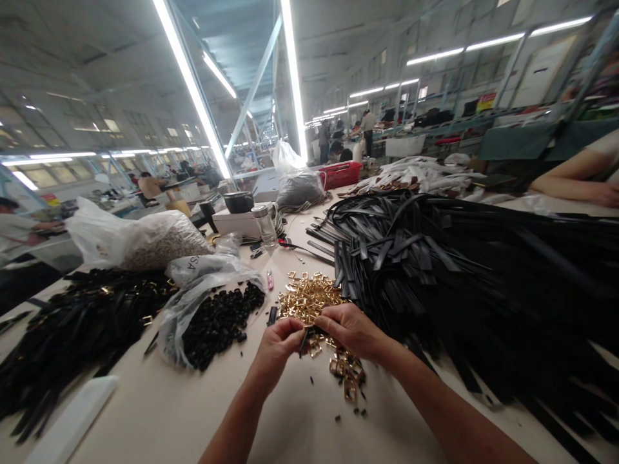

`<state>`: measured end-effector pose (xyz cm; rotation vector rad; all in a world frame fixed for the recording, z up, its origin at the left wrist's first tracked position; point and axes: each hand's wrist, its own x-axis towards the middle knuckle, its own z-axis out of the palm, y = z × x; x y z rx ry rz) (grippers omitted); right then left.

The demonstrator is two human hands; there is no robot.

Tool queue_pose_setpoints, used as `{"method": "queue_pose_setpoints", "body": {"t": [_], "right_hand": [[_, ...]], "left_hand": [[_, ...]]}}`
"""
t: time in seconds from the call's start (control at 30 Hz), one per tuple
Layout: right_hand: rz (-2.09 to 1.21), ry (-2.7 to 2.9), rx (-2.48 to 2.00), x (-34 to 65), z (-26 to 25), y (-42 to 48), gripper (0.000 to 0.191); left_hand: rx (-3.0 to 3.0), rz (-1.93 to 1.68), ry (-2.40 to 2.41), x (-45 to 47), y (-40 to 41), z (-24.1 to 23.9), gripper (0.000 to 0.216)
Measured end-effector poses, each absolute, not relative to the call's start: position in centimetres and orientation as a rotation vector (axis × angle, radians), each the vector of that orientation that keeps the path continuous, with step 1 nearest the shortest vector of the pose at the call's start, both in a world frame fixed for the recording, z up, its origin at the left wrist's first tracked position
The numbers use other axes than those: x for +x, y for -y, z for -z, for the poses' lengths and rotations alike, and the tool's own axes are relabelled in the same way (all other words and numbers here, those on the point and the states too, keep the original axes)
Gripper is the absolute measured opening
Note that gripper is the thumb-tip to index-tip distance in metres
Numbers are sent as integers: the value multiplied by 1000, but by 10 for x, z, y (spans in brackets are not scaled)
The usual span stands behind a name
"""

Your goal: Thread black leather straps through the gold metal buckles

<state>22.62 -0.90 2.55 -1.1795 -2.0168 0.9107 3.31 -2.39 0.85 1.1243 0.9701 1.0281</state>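
A pale table [159,412] carries gold buckles [309,298] at frame center, black straps [411,258] at right, and small black pieces [217,327], perhaps loops, left of center.

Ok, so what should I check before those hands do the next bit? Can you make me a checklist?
1. Left hand has a grip on a thin black piece: ok.
2. Right hand holds something too: cannot tell, its fingertips hide it.
3. Gold buckles within easy reach: ok, piled just beyond the hands.
4. Buckles all in one heap: not ok, some are scattered nearer the person.
5. Black straps close by: ok, heaped on the right.
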Motion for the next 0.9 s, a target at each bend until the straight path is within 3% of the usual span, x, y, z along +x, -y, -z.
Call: {"method": "queue_pose_setpoints", "body": {"t": [0.33, 0.57, 0.73, 0.9], "right_hand": [[-258, 2203, -1249, 230, -30, 12, 44], [17, 2222, -1185, 231, -32, 11, 37], [-13, 2003, -1109, 232, -38, 13, 25], [-451, 2140, -1247, 217, -28, 18, 33]], "left_hand": [[1007, -960, -993, 40, 27, -18, 28], [1178, -884, -1052, 41, 27, -10, 18], [1026, -1059, -956, 41, 24, -6, 17], [827, -1235, -902, 40, 21, -4, 18]]}}
